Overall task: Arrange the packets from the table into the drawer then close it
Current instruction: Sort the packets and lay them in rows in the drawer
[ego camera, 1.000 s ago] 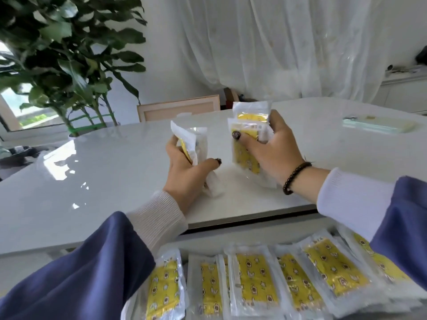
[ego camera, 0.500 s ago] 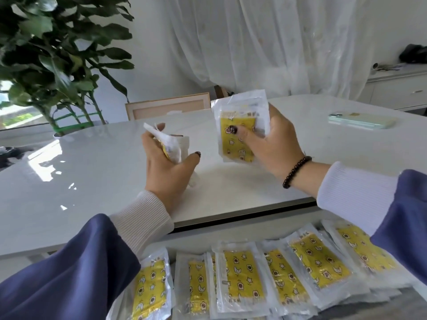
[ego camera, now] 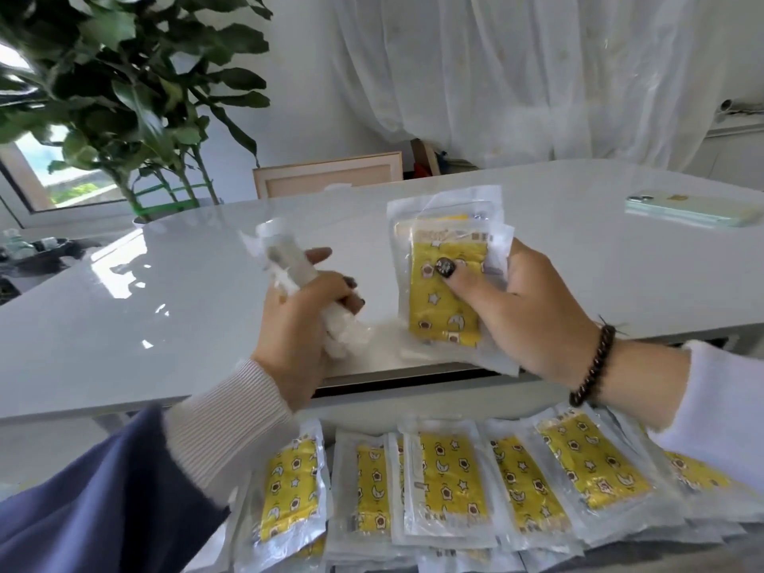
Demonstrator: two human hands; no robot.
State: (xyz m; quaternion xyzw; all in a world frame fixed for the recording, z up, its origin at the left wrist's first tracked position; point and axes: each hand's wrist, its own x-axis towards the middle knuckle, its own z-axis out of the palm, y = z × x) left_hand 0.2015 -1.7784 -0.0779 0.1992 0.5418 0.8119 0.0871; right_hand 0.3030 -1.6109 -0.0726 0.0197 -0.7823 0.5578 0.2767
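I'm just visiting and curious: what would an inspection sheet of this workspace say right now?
Surface: glossy white table, reflecting window light.
Job's things: yellow-patterned packets lie in overlapping rows in the open drawer; the right-hand packets and the left-hand packets are held above the table.
Clutter: pale green phone at the table's far right.
Grippers: left hand grips its packets edge-on; right hand pinches its packets, thumb on the front.
Cables: nothing seen.
Surroundings: leafy plant, white curtain, chair back.
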